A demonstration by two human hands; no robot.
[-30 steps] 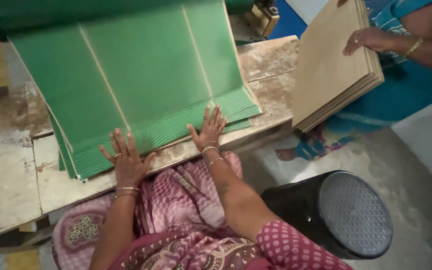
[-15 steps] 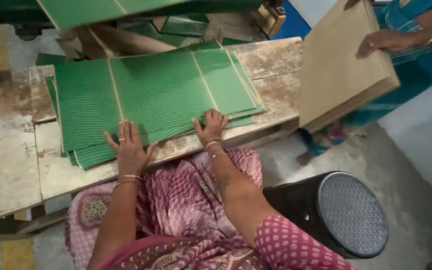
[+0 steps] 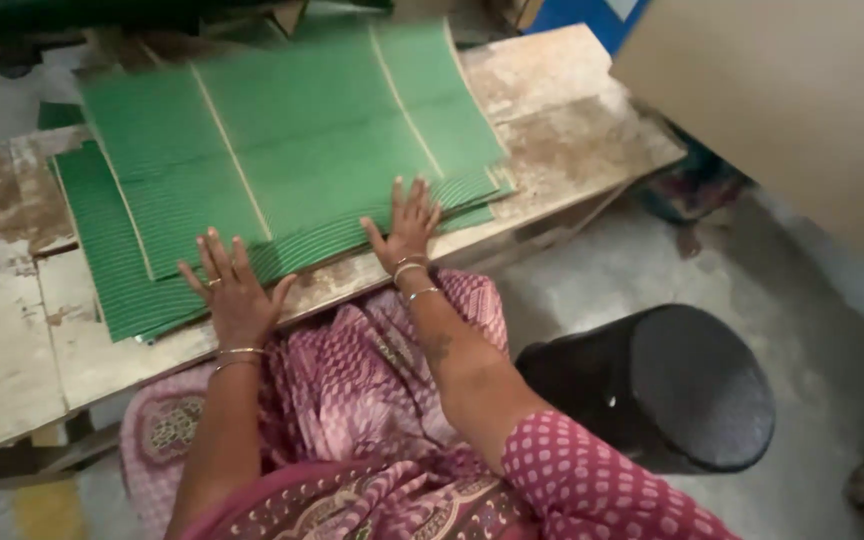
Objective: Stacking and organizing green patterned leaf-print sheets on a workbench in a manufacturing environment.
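Stack of green corrugated sheets lies upper centre on the worn table. Left hand and right hand — fingers spread, gripping nothing — rest flat on its near edge, seemingly squaring the pile. Black stool lower right.

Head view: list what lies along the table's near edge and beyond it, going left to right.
Bare worn table → left hand flat on the green sheets → right hand on the sheets' near edge → black stool on the floor → brown board at upper right.
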